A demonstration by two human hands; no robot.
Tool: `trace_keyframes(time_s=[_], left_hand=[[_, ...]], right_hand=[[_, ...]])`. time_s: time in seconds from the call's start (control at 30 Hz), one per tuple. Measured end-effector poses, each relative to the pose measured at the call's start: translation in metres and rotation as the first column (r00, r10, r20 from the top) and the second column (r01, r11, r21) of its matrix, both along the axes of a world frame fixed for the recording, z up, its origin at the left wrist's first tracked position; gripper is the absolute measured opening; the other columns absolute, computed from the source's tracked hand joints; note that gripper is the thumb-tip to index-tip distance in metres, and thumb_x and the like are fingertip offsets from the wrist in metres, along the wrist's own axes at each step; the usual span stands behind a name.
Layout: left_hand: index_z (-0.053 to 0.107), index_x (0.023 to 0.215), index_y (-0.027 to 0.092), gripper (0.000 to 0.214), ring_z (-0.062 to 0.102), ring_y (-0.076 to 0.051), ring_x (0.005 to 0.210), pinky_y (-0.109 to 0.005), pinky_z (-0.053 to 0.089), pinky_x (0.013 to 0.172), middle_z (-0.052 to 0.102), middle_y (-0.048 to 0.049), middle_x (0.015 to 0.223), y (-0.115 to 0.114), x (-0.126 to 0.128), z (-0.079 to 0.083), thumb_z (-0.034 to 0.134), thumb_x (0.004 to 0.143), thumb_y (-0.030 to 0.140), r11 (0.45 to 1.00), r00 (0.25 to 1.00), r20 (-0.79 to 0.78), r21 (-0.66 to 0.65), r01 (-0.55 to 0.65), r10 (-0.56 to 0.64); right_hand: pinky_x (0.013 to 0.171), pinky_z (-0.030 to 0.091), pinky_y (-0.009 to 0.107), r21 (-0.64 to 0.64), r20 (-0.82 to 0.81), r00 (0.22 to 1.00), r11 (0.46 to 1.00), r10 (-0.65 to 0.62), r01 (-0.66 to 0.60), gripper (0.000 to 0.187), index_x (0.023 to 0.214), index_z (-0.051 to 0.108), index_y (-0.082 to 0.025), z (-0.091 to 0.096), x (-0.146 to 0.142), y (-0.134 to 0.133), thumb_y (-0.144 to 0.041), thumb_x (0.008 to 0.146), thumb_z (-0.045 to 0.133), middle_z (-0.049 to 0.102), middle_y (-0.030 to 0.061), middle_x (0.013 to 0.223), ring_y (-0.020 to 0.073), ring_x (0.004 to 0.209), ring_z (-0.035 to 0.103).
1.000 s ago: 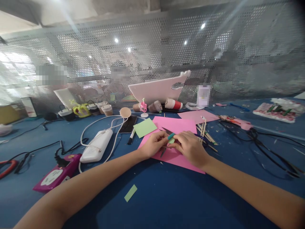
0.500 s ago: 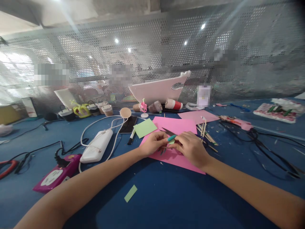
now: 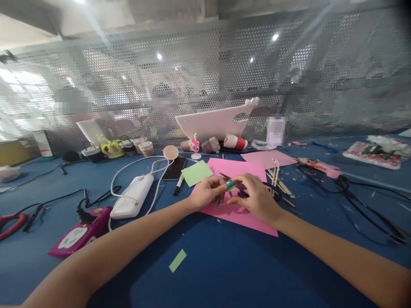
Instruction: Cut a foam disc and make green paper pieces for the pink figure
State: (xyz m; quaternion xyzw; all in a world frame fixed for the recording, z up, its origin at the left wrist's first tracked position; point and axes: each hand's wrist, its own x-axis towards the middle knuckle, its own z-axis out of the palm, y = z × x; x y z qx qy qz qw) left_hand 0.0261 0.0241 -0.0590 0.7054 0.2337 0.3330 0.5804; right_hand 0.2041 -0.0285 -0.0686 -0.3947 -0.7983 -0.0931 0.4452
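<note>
Both my hands meet over a pink paper sheet [image 3: 244,214] on the blue table. My left hand [image 3: 207,193] is closed in a pinch on a small teal-green piece [image 3: 230,185] held between the two hands. My right hand [image 3: 257,197] is curled round dark scissors [image 3: 231,179], whose blades point up and left beside the piece. A blue scissor handle shows past my right knuckles. A green paper square [image 3: 197,172] lies just left of the pink sheet.
Wooden sticks [image 3: 278,179] lie right of the sheet, a black marker [image 3: 177,185], a phone [image 3: 174,167] and a white power bank [image 3: 132,196] with cables to the left. A magenta device [image 3: 80,231], a green strip [image 3: 177,260], paper cups [image 3: 236,141] and a mesh screen stand around.
The small teal piece has turned a little between my fingers and the scissors have shifted closer to it. Both hands stay in place; the view has dipped slightly.
</note>
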Motion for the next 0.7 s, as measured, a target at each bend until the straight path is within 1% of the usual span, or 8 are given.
trace_keyframes(time_s=[0.13, 0.27, 0.33, 0.43, 0.57, 0.63, 0.7], left_hand=[[0.048, 0.065, 0.016, 0.042, 0.043, -0.006, 0.037, -0.019, 0.034, 0.04, 0.049, 0.0056, 0.046, 0.002, -0.004, 0.003, 0.066, 0.072, 0.053, 0.999, 0.999, -0.028, 0.03, -0.038, 0.038], [0.047, 0.064, 0.016, 0.044, 0.039, -0.005, 0.038, -0.019, 0.031, 0.039, 0.048, 0.0054, 0.049, 0.007, -0.011, 0.003, 0.065, 0.072, 0.056, 0.997, 0.997, -0.027, 0.034, -0.07, 0.071], [0.045, 0.063, 0.016, 0.044, 0.039, -0.005, 0.038, -0.019, 0.03, 0.039, 0.048, 0.005, 0.049, 0.009, -0.014, 0.003, 0.064, 0.073, 0.055, 0.996, 0.996, -0.019, 0.037, -0.081, 0.082], [0.044, 0.064, 0.017, 0.042, 0.036, -0.005, 0.034, -0.019, 0.026, 0.036, 0.047, 0.0058, 0.048, 0.013, -0.018, 0.001, 0.062, 0.075, 0.054, 0.996, 0.996, -0.028, 0.027, -0.083, 0.084], [0.045, 0.065, 0.017, 0.042, 0.034, -0.005, 0.033, -0.02, 0.024, 0.034, 0.046, 0.0061, 0.048, 0.017, -0.02, -0.001, 0.059, 0.077, 0.054, 0.997, 0.996, -0.056, 0.04, -0.065, 0.067], [0.045, 0.063, 0.016, 0.042, 0.035, -0.004, 0.035, -0.019, 0.025, 0.036, 0.045, 0.0059, 0.048, 0.018, -0.02, -0.001, 0.059, 0.077, 0.054, 0.997, 0.996, -0.062, 0.05, -0.063, 0.066], [0.044, 0.061, 0.016, 0.043, 0.035, -0.004, 0.038, -0.019, 0.025, 0.038, 0.045, 0.0055, 0.049, 0.018, -0.019, -0.001, 0.06, 0.077, 0.053, 0.997, 0.995, -0.071, 0.039, -0.061, 0.064]], right_hand=[[0.075, 0.049, 0.037, -0.053, -0.008, 0.999, 0.997, 0.051, -0.051, 0.02, 0.101, 0.052, -0.019, 0.001, 0.0, 0.007, -0.034, 0.089, 0.057, 0.061, 0.0094, 0.092, 0.022, 0.086, 0.059], [0.07, 0.049, 0.037, -0.039, 0.038, 0.998, 0.998, 0.052, -0.05, 0.019, 0.093, 0.054, -0.018, 0.005, -0.004, 0.019, -0.036, 0.088, 0.057, 0.061, 0.0076, 0.083, 0.022, 0.078, 0.059], [0.068, 0.049, 0.036, -0.058, 0.041, 0.997, 0.997, 0.062, -0.06, 0.019, 0.09, 0.054, -0.018, 0.008, -0.008, 0.026, -0.037, 0.088, 0.057, 0.062, 0.0068, 0.08, 0.0213, 0.075, 0.059], [0.067, 0.049, 0.034, -0.108, -0.018, 0.995, 0.989, 0.099, -0.101, 0.019, 0.09, 0.055, -0.018, 0.01, -0.014, 0.033, -0.037, 0.088, 0.057, 0.063, 0.0063, 0.078, 0.0201, 0.073, 0.06], [0.063, 0.05, 0.032, -0.177, -0.122, 0.982, 0.97, 0.147, -0.167, 0.023, 0.093, 0.053, -0.018, 0.006, -0.015, 0.036, -0.039, 0.086, 0.059, 0.064, 0.0059, 0.078, 0.0186, 0.07, 0.06], [0.06, 0.05, 0.031, -0.197, -0.146, 0.979, 0.966, 0.141, -0.169, 0.028, 0.095, 0.052, -0.018, 0.004, -0.014, 0.035, -0.041, 0.084, 0.062, 0.064, 0.0065, 0.081, 0.0185, 0.07, 0.061], [0.058, 0.049, 0.03, -0.216, -0.14, 0.981, 0.963, 0.133, -0.162, 0.029, 0.092, 0.051, -0.018, 0.002, -0.013, 0.034, -0.043, 0.083, 0.062, 0.063, 0.0065, 0.079, 0.0182, 0.068, 0.06]])
